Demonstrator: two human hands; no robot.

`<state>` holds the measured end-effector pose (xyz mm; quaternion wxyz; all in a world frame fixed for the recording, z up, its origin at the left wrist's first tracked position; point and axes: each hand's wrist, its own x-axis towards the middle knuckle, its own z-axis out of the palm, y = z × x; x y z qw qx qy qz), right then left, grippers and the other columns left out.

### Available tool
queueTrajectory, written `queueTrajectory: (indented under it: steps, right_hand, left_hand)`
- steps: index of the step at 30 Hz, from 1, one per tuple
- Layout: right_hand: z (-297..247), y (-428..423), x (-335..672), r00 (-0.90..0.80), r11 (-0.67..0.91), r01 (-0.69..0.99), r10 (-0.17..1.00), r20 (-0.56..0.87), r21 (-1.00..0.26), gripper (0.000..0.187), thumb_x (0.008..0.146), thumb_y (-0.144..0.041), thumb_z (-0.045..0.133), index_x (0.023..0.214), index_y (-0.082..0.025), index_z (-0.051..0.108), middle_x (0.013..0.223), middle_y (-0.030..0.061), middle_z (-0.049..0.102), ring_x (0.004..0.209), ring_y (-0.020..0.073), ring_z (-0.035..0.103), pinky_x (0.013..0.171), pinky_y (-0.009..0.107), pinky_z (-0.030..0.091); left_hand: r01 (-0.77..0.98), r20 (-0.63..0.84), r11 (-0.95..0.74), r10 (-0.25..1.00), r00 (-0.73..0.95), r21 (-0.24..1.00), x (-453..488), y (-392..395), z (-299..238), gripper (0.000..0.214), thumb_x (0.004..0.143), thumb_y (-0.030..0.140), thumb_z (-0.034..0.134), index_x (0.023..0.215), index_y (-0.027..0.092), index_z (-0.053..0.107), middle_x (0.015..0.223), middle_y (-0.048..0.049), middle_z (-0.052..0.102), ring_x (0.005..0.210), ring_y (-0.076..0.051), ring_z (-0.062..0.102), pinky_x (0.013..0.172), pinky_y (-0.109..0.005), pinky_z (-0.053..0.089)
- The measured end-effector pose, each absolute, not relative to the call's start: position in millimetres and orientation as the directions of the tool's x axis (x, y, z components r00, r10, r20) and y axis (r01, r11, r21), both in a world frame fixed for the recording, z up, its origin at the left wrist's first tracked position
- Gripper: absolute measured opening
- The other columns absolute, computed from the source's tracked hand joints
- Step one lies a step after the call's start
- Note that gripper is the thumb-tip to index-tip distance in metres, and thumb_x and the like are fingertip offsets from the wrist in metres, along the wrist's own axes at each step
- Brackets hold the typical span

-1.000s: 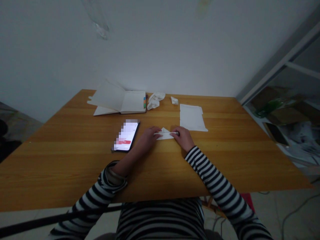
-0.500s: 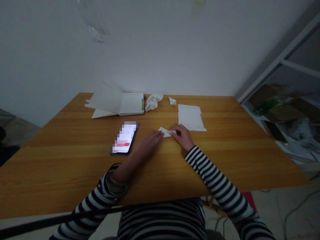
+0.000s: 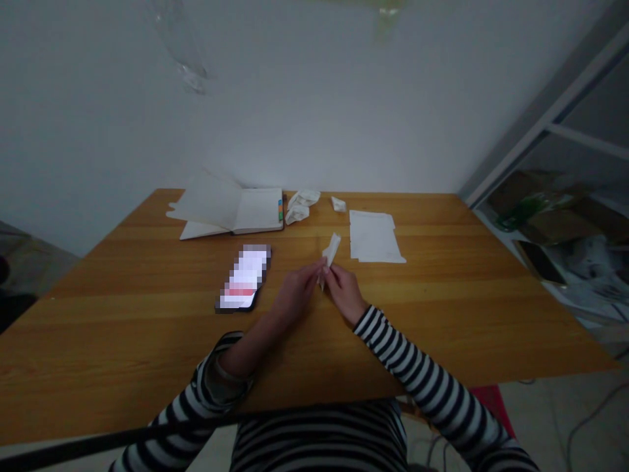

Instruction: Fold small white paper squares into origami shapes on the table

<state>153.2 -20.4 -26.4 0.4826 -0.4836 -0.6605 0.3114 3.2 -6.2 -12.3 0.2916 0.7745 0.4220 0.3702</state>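
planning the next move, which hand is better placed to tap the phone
Left, probably: the left hand is beside the phone, while the right hand sits farther, across the folded paper.

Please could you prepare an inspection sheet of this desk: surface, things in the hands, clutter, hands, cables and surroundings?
Surface: wooden table, dimly lit.
Things in hand: small white folded paper, tilted, pinched at its near end.
Clutter: lit phone left of the hands; open notebook, crumpled papers and flat sheet on the far side.
Hands: left hand and right hand both grip the folded paper.
Cables: nothing seen on the table.
Surroundings: white wall behind; metal shelf at the right, its contents too dim to tell.
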Motion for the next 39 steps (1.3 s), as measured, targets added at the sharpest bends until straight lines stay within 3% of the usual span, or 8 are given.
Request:
queueTrajectory:
  steps: [10, 18, 23, 26, 31, 35, 39]
  right_hand:
    - [-27.4, -23.7, 151.8, -0.153, 0.409, 0.466, 0.911, 0.384, -0.785, 0.032, 0.102, -0.031, 0.039, 0.1, -0.017, 0.067, 0.092, 0.0092, 0.072, 0.087, 0.0212, 0.066, 0.082, 0.032, 0.049]
    - [-23.7, -24.1, 151.4, -0.145, 0.414, 0.454, 0.908, 0.393, -0.789, 0.034, 0.1, -0.026, 0.043, 0.127, -0.019, 0.063, 0.126, 0.0119, 0.068, 0.112, 0.0228, 0.065, 0.1, 0.037, 0.048]
    - [-21.1, -27.6, 150.5, -0.137, 0.421, 0.506, 0.901, 0.412, -0.753, 0.041, 0.099, -0.026, 0.045, 0.138, -0.019, 0.055, 0.138, 0.012, 0.06, 0.127, 0.0236, 0.057, 0.111, 0.041, 0.043]
    - [-22.7, -26.8, 152.0, -0.127, 0.442, 0.493, 0.889, 0.44, -0.75, 0.041, 0.099, -0.026, 0.046, 0.139, -0.021, 0.055, 0.139, 0.0099, 0.06, 0.128, 0.0224, 0.057, 0.112, 0.041, 0.043]
    - [-26.6, -24.4, 155.3, -0.114, 0.443, 0.504, 0.885, 0.452, -0.741, 0.04, 0.098, -0.026, 0.049, 0.136, -0.019, 0.058, 0.136, 0.0117, 0.062, 0.125, 0.023, 0.06, 0.11, 0.042, 0.046]
    - [-28.7, -23.4, 156.8, -0.106, 0.452, 0.51, 0.877, 0.468, -0.732, 0.04, 0.097, -0.026, 0.05, 0.135, -0.016, 0.059, 0.135, 0.0139, 0.062, 0.123, 0.0238, 0.061, 0.108, 0.042, 0.048]
    - [-28.7, -23.2, 157.4, -0.106, 0.461, 0.494, 0.874, 0.475, -0.737, 0.04, 0.097, -0.026, 0.051, 0.136, -0.019, 0.059, 0.135, 0.0117, 0.062, 0.123, 0.0231, 0.062, 0.107, 0.042, 0.049]
  left_hand:
    - [0.53, 0.281, -0.42, 0.903, 0.325, 0.736, 2.3, -7.2, -8.2, 0.038, 0.098, 0.029, 0.046, 0.129, 0.014, 0.062, 0.12, -0.0135, 0.071, 0.102, -0.026, 0.071, 0.089, -0.038, 0.056]
    - [0.503, 0.267, -0.396, 0.912, 0.311, 0.768, 5.6, -8.5, -7.4, 0.04, 0.095, 0.023, 0.047, 0.133, 0.019, 0.057, 0.115, -0.0093, 0.073, 0.094, -0.021, 0.071, 0.082, -0.033, 0.055]
    - [0.43, 0.257, -0.358, 0.926, 0.276, 0.829, 6.7, -10.0, -2.4, 0.028, 0.096, 0.025, 0.045, 0.112, 0.017, 0.066, 0.096, -0.0061, 0.074, 0.081, -0.018, 0.069, 0.076, -0.03, 0.053]
    - [0.442, 0.232, -0.335, 0.934, 0.272, 0.832, 7.2, -12.9, 2.3, 0.032, 0.099, 0.033, 0.039, 0.103, 0.017, 0.067, 0.085, -0.0044, 0.072, 0.073, -0.018, 0.067, 0.07, -0.029, 0.052]
    - [0.402, 0.21, -0.328, 0.927, 0.311, 0.855, 6.2, -14.0, 2.3, 0.043, 0.101, 0.043, 0.034, 0.107, 0.017, 0.068, 0.092, -0.0066, 0.074, 0.081, -0.021, 0.069, 0.075, -0.031, 0.053]
    - [0.415, 0.221, -0.359, 0.913, 0.343, 0.836, 5.7, -13.3, 1.5, 0.043, 0.101, 0.043, 0.032, 0.101, 0.018, 0.067, 0.089, -0.0057, 0.073, 0.079, -0.02, 0.068, 0.073, -0.031, 0.051]
    - [0.468, 0.233, -0.384, 0.908, 0.348, 0.796, 6.7, -14.2, 3.5, 0.036, 0.101, 0.037, 0.034, 0.095, 0.019, 0.064, 0.08, -0.0042, 0.069, 0.071, -0.018, 0.064, 0.068, -0.029, 0.048]
